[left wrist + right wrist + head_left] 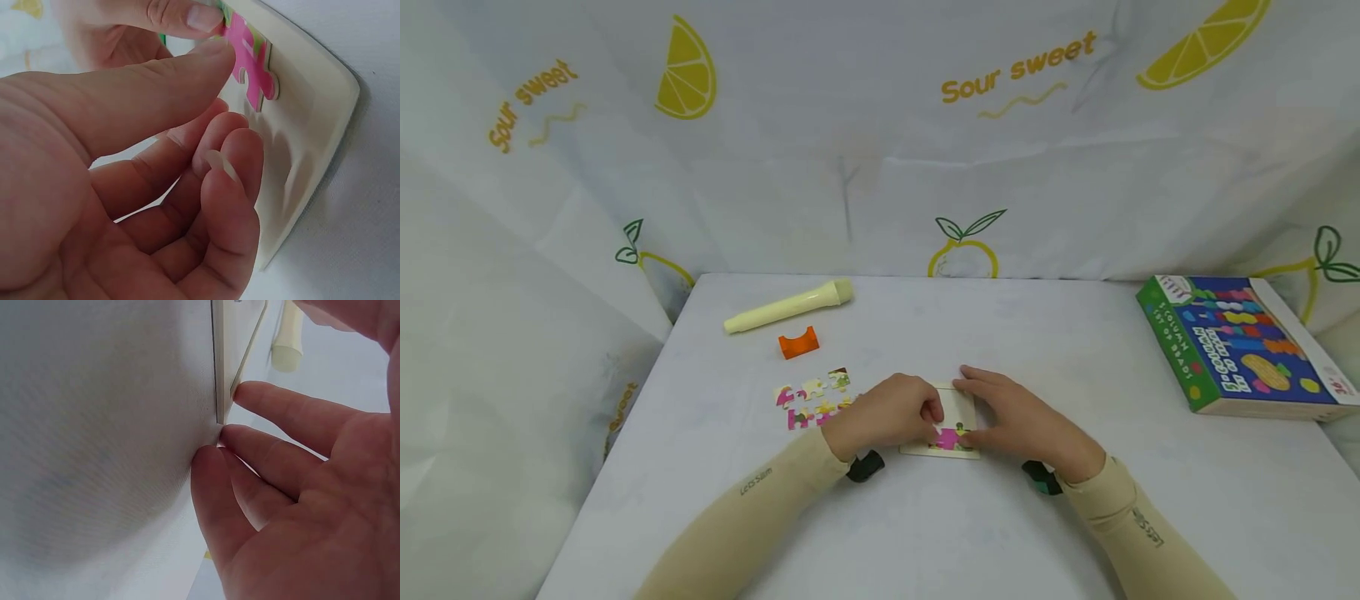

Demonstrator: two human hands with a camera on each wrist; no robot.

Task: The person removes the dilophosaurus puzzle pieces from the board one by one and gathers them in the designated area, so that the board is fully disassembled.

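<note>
A cream puzzle tray lies on the table between both hands, with joined pink-and-green puzzle pieces along its near side. My left hand reaches over the tray from the left. Its thumb presses a pink piece in the left wrist view, while the other fingers bend loosely with nothing between them. From the right, my right hand spreads along the tray's side, its thumb on the pieces. Fingertips of that hand touch the tray's edge in the right wrist view.
Several loose puzzle pieces lie left of my left hand, partly hidden by it. Behind them are an orange curved block and a pale yellow microphone-shaped stick. A colourful bead-set box stands at the far right. A printed curtain hangs behind the table.
</note>
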